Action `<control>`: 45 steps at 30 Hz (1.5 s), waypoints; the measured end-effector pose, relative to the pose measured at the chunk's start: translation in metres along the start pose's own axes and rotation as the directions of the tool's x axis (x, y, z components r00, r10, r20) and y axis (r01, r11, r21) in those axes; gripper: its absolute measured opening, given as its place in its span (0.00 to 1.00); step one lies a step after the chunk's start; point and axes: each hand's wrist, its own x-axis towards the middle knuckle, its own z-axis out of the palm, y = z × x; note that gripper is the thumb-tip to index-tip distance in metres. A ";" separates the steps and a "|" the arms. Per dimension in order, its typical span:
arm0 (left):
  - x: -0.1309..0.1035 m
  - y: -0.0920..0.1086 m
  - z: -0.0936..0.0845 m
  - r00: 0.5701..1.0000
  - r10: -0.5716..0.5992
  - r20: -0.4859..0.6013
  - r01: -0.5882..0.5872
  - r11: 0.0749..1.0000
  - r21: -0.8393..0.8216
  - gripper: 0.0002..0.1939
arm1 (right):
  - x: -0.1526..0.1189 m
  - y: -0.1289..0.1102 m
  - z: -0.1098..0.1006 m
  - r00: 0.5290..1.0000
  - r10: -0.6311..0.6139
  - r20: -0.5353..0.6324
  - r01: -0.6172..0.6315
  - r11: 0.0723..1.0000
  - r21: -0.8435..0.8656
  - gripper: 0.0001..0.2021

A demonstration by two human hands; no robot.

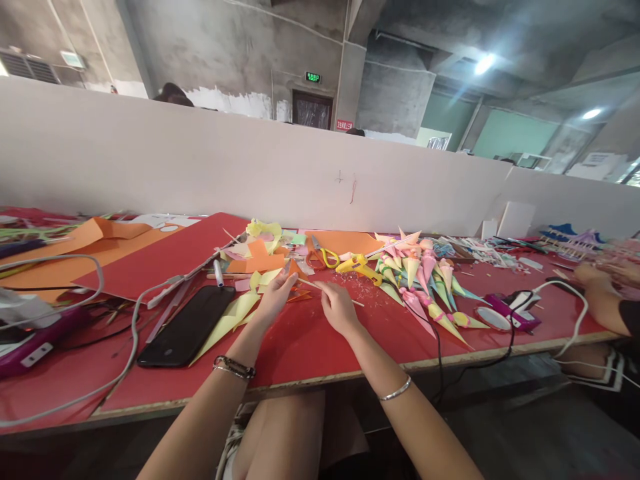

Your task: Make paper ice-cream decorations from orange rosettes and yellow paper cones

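Note:
Above the red tabletop, my left hand (pixel 276 297) is closed, pinching a small orange paper piece (pixel 299 271) at its fingertips. My right hand (pixel 340 308) is closed on a thin wooden stick (pixel 358 304), whose end sticks out to the right below the fingers. The stick's other part runs toward the left hand; whether it touches the orange paper I cannot tell. Behind the hands lie a yellow glue gun (pixel 359 267) and yellow-handled scissors (pixel 329 257). Yellow paper pieces (pixel 239 308) lie left of my left hand.
A pile of paper cones (pixel 430 273) lies at the right, with a purple power strip (pixel 515 313) beyond. A black phone (pixel 187 327), red sheet (pixel 170 260), orange sheets (pixel 95 233) and white cable (pixel 135 333) are at the left. A co-worker's arm (pixel 603 300) reaches in at far right.

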 end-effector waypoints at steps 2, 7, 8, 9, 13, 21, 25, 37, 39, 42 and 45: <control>0.000 -0.001 0.001 0.999 -0.004 0.043 0.004 1.000 0.015 0.19 | 0.000 -0.001 0.000 1.000 0.024 -0.002 -0.024 0.998 -0.051 0.18; -0.002 -0.001 0.003 0.990 -0.022 0.138 0.018 0.999 0.030 0.20 | 0.001 -0.004 0.001 1.000 0.006 0.008 -0.005 0.996 -0.085 0.14; -0.002 0.000 0.002 0.988 -0.026 0.155 0.022 0.999 0.029 0.20 | 0.001 -0.004 0.001 1.000 0.000 0.011 0.001 0.996 -0.095 0.14; -0.002 0.000 0.002 0.985 -0.031 0.172 0.026 0.999 0.028 0.20 | 0.001 -0.005 0.000 1.000 -0.007 0.017 0.009 0.994 -0.106 0.13; -0.002 0.000 0.000 0.973 -0.046 0.224 0.044 0.999 0.012 0.17 | 0.001 -0.011 -0.002 0.997 -0.038 0.066 0.050 0.981 -0.188 0.13; -0.001 -0.002 0.000 0.963 -0.090 0.255 0.100 0.995 -0.026 0.16 | 0.004 -0.016 0.004 0.989 0.079 0.128 -0.032 0.943 -0.332 0.12; 0.000 -0.005 0.000 0.968 -0.100 0.230 0.115 0.992 -0.054 0.16 | 0.009 -0.014 0.002 0.977 0.088 0.194 -0.013 0.934 -0.358 0.14; -0.003 -0.010 0.004 0.925 -0.179 0.335 0.262 0.940 -0.220 0.12 | 0.008 -0.013 -0.007 0.951 0.046 0.307 0.068 0.934 -0.351 0.14; -0.005 -0.008 0.005 0.920 -0.167 0.354 0.259 0.938 -0.231 0.11 | 0.008 -0.013 -0.008 0.950 0.055 0.307 0.057 0.938 -0.343 0.15; -0.005 -0.005 0.005 0.928 -0.125 0.351 0.199 0.963 -0.183 0.13 | 0.009 -0.011 -0.010 0.950 0.068 0.303 0.040 0.941 -0.335 0.16; -0.007 -0.002 0.004 0.924 -0.076 0.374 0.089 0.996 -0.017 0.15 | 0.010 -0.009 -0.012 0.948 0.064 0.312 0.045 0.944 -0.327 0.16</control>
